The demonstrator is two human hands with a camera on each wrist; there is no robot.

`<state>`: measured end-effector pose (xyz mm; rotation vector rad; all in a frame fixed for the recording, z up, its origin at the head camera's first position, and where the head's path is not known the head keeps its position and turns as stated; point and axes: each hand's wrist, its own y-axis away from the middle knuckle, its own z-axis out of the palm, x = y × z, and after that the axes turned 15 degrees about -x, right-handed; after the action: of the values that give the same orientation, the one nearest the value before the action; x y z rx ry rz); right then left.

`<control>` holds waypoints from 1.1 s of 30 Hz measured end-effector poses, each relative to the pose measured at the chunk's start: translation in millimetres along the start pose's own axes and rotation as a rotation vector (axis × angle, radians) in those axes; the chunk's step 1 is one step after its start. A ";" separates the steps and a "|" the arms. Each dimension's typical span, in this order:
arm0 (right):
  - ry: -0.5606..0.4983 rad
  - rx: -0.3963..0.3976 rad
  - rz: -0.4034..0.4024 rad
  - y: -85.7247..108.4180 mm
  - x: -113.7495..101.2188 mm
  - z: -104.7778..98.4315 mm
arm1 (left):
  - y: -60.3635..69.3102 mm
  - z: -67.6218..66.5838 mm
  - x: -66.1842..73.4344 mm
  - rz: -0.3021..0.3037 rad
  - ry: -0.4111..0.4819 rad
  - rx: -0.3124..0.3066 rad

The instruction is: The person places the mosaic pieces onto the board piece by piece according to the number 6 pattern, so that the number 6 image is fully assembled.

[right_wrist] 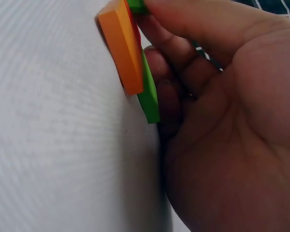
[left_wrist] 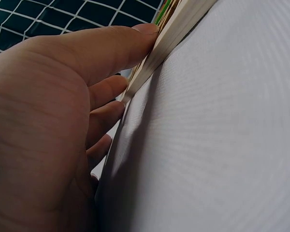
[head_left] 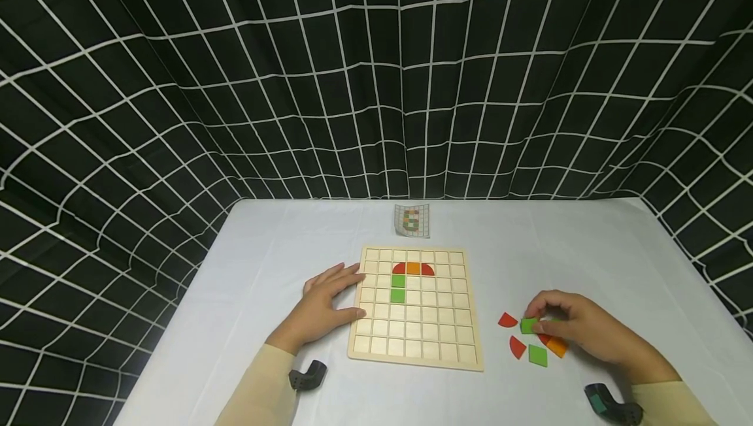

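Note:
My left hand (head_left: 320,305) rests at the left edge of the wooden grid board (head_left: 413,362), thumb and fingertips touching its rim (left_wrist: 152,60). In the board's upper part lie a red quarter piece (head_left: 399,269), an orange square (head_left: 414,268), another red quarter (head_left: 427,270) and two green squares (head_left: 398,280) in a column below the left one. Right of the board, my right hand (head_left: 582,325) pinches a green square (head_left: 529,326) between thumb and index finger. Under that hand lie an orange piece (right_wrist: 122,48), a red piece partly hidden, and another green piece (right_wrist: 150,92).
Two red quarters (head_left: 508,320) and a green square (head_left: 538,355) lie loose on the white table (head_left: 265,236), left of and below my right hand. Behind the board is a small patterned card (head_left: 412,221). A black grid-lined curtain (head_left: 376,86) stands behind.

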<state>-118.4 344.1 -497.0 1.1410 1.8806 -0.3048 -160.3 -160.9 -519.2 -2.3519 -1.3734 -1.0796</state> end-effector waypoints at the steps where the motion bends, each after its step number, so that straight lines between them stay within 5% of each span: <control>1: 0.005 0.011 0.008 -0.1 0.5 -0.2 | -0.1 0.3 -0.1 0.000 0.001 0.001; 15: 0.047 0.325 -0.001 1.3 7.3 -1.7 | -1.5 0.9 -2.6 0.001 -0.004 -0.001; 33: -0.011 0.316 0.027 0.2 5.7 -2.4 | -0.7 0.8 -1.6 -0.002 0.000 0.001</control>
<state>-120.6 349.0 -500.0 1.3688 1.8479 -0.6086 -161.0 -161.2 -520.9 -2.3498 -1.3766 -1.0791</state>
